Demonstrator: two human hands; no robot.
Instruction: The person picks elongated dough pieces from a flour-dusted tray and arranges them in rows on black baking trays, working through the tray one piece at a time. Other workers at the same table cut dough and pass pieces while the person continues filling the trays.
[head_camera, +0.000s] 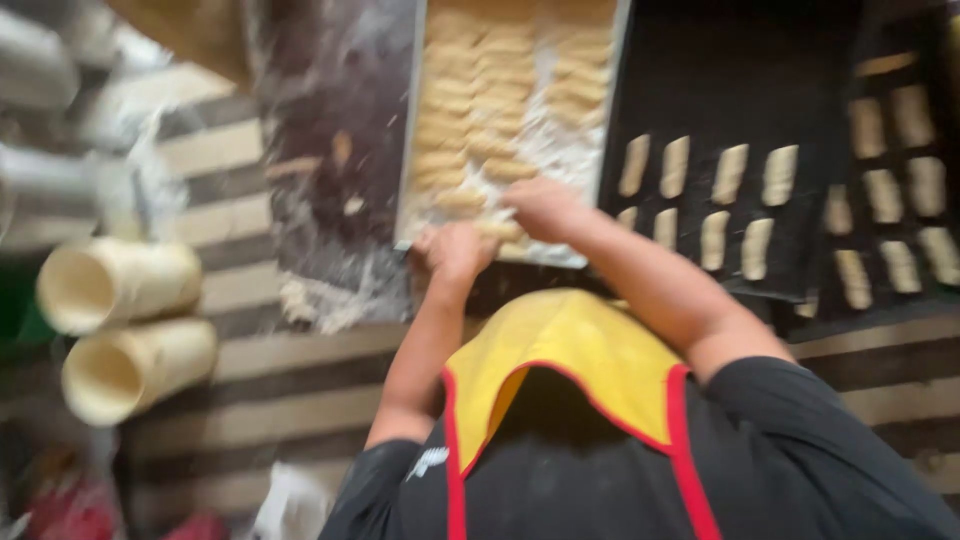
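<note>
Flour-dusted desk with a floured tray of dough pieces.
Both hands reached to the tray's near edge: the left hand and right hand lay on dough there, grip too blurred to tell. Right of the tray sat a dark tray with spaced pieces.

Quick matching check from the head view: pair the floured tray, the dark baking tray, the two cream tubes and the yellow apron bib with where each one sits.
Things:
1. floured tray
2. dark baking tray
3. cream tubes
4. yellow apron bib

Places:
A. far left, lying on their sides
B. bottom centre, on the person's chest
C. top centre, at both hands
D. right of centre, holding spaced rows of dough pieces

Pairs: 1-C, 2-D, 3-A, 4-B. The left hand and right hand are at the floured tray's near end.
</note>
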